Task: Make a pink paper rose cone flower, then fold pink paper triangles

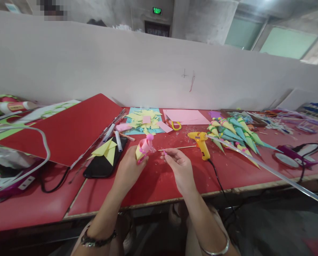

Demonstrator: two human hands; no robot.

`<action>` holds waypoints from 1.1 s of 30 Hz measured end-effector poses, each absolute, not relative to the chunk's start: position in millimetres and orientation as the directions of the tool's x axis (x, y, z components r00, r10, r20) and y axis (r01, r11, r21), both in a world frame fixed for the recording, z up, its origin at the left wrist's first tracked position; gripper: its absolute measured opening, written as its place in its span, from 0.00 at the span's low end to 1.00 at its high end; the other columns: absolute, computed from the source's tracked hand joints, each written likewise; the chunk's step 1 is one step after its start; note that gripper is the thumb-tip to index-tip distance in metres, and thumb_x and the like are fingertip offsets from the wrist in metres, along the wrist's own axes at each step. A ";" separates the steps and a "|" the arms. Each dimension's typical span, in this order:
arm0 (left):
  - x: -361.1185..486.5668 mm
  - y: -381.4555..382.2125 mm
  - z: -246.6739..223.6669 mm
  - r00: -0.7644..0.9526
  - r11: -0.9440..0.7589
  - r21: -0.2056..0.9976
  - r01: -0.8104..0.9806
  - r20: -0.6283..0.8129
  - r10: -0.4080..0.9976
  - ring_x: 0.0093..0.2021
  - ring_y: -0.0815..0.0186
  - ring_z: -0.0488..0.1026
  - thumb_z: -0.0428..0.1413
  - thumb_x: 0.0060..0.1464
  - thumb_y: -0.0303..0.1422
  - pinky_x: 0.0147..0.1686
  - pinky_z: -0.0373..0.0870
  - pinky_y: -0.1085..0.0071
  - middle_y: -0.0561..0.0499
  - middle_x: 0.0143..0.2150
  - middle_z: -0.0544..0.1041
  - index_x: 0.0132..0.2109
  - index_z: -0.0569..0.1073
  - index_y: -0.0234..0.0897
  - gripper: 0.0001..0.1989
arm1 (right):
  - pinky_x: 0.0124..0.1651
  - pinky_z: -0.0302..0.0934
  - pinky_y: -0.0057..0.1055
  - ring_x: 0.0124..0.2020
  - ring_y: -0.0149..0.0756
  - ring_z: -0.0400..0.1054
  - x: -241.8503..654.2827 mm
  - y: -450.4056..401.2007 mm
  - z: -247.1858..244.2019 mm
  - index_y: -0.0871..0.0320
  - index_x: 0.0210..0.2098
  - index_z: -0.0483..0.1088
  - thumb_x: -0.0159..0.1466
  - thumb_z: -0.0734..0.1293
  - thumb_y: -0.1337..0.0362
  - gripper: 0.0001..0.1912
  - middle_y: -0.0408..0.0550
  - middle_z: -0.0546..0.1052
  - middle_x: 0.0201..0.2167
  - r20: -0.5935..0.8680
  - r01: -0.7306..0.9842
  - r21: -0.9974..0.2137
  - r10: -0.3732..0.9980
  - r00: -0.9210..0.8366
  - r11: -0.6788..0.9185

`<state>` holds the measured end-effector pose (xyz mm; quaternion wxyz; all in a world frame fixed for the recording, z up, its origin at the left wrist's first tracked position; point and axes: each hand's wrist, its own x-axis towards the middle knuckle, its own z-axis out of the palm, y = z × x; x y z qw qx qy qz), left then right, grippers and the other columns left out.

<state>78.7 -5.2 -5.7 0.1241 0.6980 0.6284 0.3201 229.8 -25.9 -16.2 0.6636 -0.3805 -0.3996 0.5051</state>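
My left hand is closed around a small paper cone, yellow and pink, with a pink pom-pom at its top. Just to the right, my right hand pinches a tiny pink piece between thumb and fingertips; its kind is too small to tell. Behind the right hand a thin wooden stick lies on the red table. A yellow glue gun with a long clear glue stick in its back rests right of that hand.
Finished-looking paper cones are piled at right. Yellow paper scraps, a pink sheet and yellow-handled scissors lie at the back. A black phone and red board are left. The glue gun's cord crosses the front edge.
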 end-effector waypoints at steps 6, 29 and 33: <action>82.6 -8.2 -1.3 -0.045 -0.219 0.688 0.692 0.344 0.938 0.33 0.61 0.69 0.49 0.48 0.37 0.33 0.63 0.68 0.49 0.33 0.71 0.34 0.66 0.36 0.09 | 0.37 0.67 0.31 0.30 0.33 0.71 228.0 -27.5 -16.6 0.59 0.31 0.73 0.51 0.67 0.63 0.08 0.45 0.77 0.28 0.158 -0.273 -0.943 0.977 0.142 0.192; 111.9 -24.1 2.0 0.021 0.027 0.997 0.074 -0.028 0.999 0.19 0.73 0.57 0.56 0.42 0.40 0.20 0.55 0.75 0.57 0.18 0.64 0.31 0.73 0.33 0.13 | 0.41 0.64 0.29 0.38 0.35 0.67 231.7 -32.1 -15.9 0.54 0.36 0.73 0.57 0.62 0.69 0.10 0.47 0.72 0.35 0.483 0.149 -0.870 0.873 0.072 0.469; 110.5 -22.1 -1.5 0.026 0.022 0.998 0.051 -0.024 0.999 0.21 0.72 0.60 0.57 0.41 0.40 0.21 0.57 0.75 0.56 0.20 0.66 0.29 0.72 0.33 0.13 | 0.41 0.63 0.30 0.38 0.35 0.67 231.8 -33.8 -15.7 0.54 0.36 0.73 0.58 0.62 0.69 0.11 0.47 0.71 0.34 0.551 0.255 -0.815 0.832 0.061 0.521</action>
